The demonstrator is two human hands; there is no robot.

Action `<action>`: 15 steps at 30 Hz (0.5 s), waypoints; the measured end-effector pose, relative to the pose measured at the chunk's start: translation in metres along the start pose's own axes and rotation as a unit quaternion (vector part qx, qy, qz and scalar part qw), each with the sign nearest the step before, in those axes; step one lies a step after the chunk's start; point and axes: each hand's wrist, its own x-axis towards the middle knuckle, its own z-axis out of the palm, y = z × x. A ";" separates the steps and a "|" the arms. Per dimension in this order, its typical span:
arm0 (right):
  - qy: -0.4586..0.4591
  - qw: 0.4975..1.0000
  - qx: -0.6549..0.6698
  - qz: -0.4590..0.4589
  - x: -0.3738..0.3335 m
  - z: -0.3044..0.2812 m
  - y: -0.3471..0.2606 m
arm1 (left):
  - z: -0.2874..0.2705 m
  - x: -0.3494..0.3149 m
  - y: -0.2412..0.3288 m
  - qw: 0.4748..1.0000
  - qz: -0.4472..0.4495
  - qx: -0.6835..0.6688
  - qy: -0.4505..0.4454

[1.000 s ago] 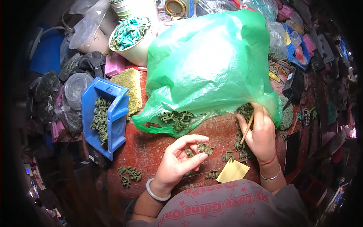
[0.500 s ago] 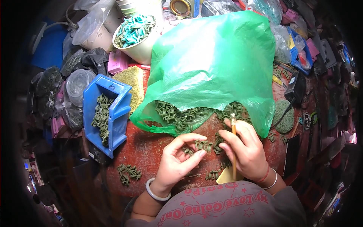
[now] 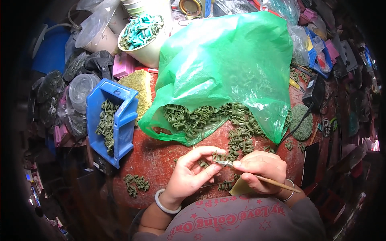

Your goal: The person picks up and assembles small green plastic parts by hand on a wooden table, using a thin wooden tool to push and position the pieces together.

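Between the thumb and fingers of my left hand [image 3: 193, 166] is a small olive-green molded piece [image 3: 218, 155] with curved loops. My right hand [image 3: 263, 168] grips a slim wooden-handled tool [image 3: 277, 184], its pale metal tip laid against that piece; the exact shape of the tip is too small to tell. Just beyond both hands lies a pile of similar green pieces [image 3: 240, 138], spilling from the mouth of a green plastic bag [image 3: 225, 60]. A few more pieces [image 3: 136, 184] rest on the red tabletop left of my left hand. Beneath my right hand sits a yellowish flat scrap [image 3: 241, 187].
At the left stands a blue bin [image 3: 125, 120] partly filled with green pieces, beside a yellow sponge-like block [image 3: 138, 86]. Behind it is a white bucket [image 3: 148, 56] of green and teal pieces. A black adapter [image 3: 314, 91] and a round green pad [image 3: 301, 122] lie at the right.
My right hand has drawn back from the pile toward my left hand. The tool has swung from upright to slanting, its metal tip now at the held piece. More of the pile shows.
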 end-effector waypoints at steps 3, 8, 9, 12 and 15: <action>0.001 1.000 -0.030 -0.009 0.000 0.001 0.001 | 0.001 0.001 0.000 1.000 0.008 0.010 -0.017; -0.002 0.998 -0.067 -0.019 0.000 0.002 -0.002 | 0.000 0.000 -0.001 0.999 0.006 0.032 -0.035; 0.004 0.997 -0.067 -0.027 -0.001 0.004 -0.001 | 0.001 0.000 -0.001 0.999 0.006 0.032 -0.035; 0.002 0.997 -0.068 -0.035 -0.001 0.004 0.001 | 0.002 -0.001 0.001 0.999 -0.007 0.022 -0.025; -0.005 0.998 -0.059 -0.032 0.001 0.003 0.001 | 0.003 0.000 0.002 0.999 -0.007 0.022 -0.028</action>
